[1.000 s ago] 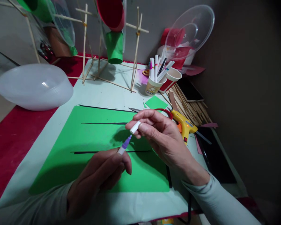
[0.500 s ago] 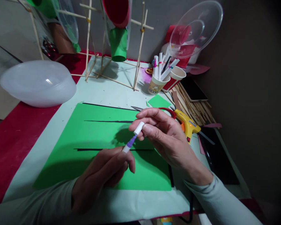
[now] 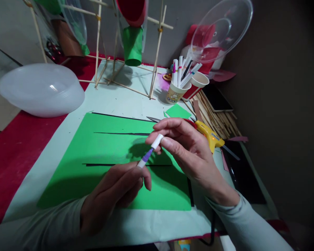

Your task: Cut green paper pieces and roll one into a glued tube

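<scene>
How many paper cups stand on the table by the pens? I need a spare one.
2, side by side at the table's far right: a yellowish cup full of pens and a red cup right of it. Others may be hidden behind the clutter.

A home craft corner is shown. Green paper (image 3: 107,157) is spread at the middle of a covered table (image 3: 115,101); at twelve o'clock a stick frame (image 3: 125,45) is stood, at one o'clock marker cups (image 3: 176,92) are kept, and at three o'clock a glue gun (image 3: 209,134) and wooden sticks (image 3: 217,118) are laid.
</scene>
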The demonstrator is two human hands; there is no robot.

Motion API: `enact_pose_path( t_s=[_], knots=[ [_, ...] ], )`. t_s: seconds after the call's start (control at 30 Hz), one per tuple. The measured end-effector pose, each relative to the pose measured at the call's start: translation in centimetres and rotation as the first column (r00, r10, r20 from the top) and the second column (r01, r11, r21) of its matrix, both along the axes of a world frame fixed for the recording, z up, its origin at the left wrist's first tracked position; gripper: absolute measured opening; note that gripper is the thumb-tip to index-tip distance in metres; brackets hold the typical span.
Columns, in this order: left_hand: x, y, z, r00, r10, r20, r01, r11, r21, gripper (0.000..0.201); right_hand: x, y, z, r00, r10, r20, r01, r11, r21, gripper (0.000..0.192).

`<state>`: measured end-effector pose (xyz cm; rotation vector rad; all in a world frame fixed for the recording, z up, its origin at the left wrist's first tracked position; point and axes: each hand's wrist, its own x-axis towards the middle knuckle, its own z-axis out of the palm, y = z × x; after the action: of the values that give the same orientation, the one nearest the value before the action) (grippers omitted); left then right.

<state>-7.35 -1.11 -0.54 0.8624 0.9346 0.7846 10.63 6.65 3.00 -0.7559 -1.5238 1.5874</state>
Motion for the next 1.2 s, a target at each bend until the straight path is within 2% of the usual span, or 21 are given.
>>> enact_pose_path(
  t_s=[0.27, 0.4, 0.53, 0.67, 0.83, 0.93, 1.07, 1.2],
  knots=[
    [0.1, 0.2, 0.1, 0.996, 0.009, -0.091, -0.006, 0.999, 0.034, 0.039, 0.1, -0.2, 0.1, 0.992, -0.045, 0.121, 0.028, 0.990, 0.139, 0.014],
    [0.1, 0.3, 0.1, 0.993, 0.006, -0.119, 0.001, 0.998, 0.057, 0.040, 0.1, 0.1, 0.0, 0.992, -0.039, 0.117, 0.022, 0.990, 0.138, 0.015],
    [0.0, 0.5, 0.0, 0.992, -0.025, -0.121, 0.037, 0.994, 0.102, 0.040, 0.1, 0.3, -0.2, 0.998, -0.024, 0.049, 0.021, 0.997, 0.070, 0.016],
    [-0.2, 0.5, -0.1, 0.994, -0.063, -0.090, 0.074, 0.989, 0.126, 0.038, 0.0, 0.8, -0.8, 0.997, -0.006, -0.075, 0.001, 0.998, -0.069, 0.016],
    [-0.4, 0.1, -0.5, 0.997, -0.047, -0.055, 0.053, 0.993, 0.106, 0.037, 0.0, 1.6, -1.4, 0.980, -0.048, -0.192, -0.010, 0.956, -0.294, 0.014],
    [-0.3, -0.1, -0.5, 0.998, -0.027, -0.054, 0.031, 0.996, 0.079, 0.035, 0.0, 1.7, -1.5, 0.969, -0.069, -0.239, -0.029, 0.924, -0.382, 0.013],
    [-0.2, -0.1, -0.3, 0.997, -0.022, -0.070, 0.027, 0.997, 0.074, 0.038, 0.0, 1.7, -1.8, 0.967, -0.075, -0.244, -0.030, 0.917, -0.397, 0.013],
    [-0.3, 0.1, -0.2, 0.997, -0.010, -0.080, 0.018, 0.995, 0.101, 0.039, 0.0, 1.8, -2.1, 0.982, -0.051, -0.179, 0.000, 0.961, -0.277, 0.015]
  ],
)
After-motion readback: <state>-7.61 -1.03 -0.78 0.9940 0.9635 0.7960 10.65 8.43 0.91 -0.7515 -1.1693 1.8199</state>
